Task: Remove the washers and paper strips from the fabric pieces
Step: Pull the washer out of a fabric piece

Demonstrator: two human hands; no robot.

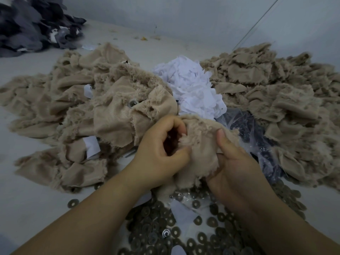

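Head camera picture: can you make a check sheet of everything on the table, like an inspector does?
Surface: pale table, fluff and crumbs near the back.
Job's things: tan fabric piece held up by both hands; heap of fabric pieces at left, one showing a washer; second fabric heap at right; loose washers piled near the person; white paper strips heaped in the middle.
Clutter: dark grey fabric pile far left; clear plastic bag.
Grippers: left hand pinches the piece; right hand grips it, thumb on top.
Cables: thin line slanting along the wall.
Surroundings: plain pale wall.
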